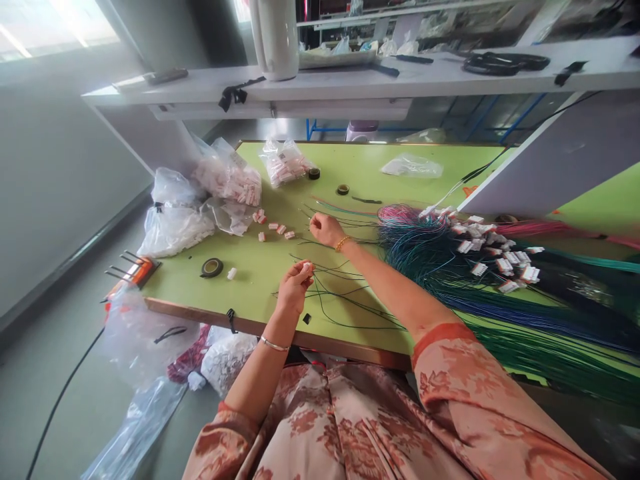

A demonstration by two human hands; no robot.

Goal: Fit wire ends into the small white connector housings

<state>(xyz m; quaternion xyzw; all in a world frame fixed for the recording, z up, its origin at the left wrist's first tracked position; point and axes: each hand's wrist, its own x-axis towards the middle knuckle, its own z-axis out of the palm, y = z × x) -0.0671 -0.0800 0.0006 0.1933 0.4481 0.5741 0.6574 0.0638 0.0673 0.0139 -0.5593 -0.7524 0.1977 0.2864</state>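
Observation:
My left hand (294, 288) is closed in a pinch on a small white connector (307, 267), held low over the green table. Farther forward, my right hand (327, 231) has its fingers curled together among loose wire ends. What lies between those fingertips is hidden. Thin dark green wires (345, 273) run from near both hands to a large wire bundle (407, 233) on the right. Several loose white-and-orange connectors (281, 229) lie left of my right hand. Another white connector (232, 273) rests beside a roll of black tape (211, 268).
Bags of connectors (227, 177) and a smaller bag (285, 162) stand at the back left. Wires tipped with white connectors (505, 260) cover the right side. An orange device with metal prongs (133, 273) sits at the left edge. A shelf (330, 83) spans the back.

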